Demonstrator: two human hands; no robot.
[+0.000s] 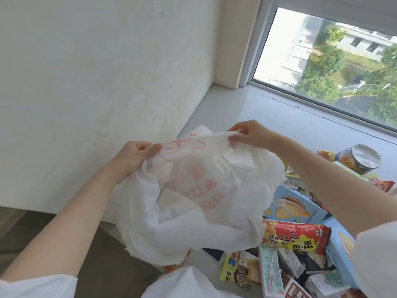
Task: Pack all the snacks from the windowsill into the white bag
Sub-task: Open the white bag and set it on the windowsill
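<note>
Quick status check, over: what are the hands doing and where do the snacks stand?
Left hand and right hand pinch white bag rim, holding it up. Snacks lie on windowsill, none seen going in. Nothing blocking.

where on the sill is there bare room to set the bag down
Bare sill lies between the wall corner, the window frame and the bag. Crowded: the snacks near and right, up to the cup.

Pale windowsill [247, 108] below the window, heap of snack packets on its right side, blue biscuit box [294, 206], red-and-yellow packet [297, 235], foil-lidded cup [361, 159] farther back
</note>
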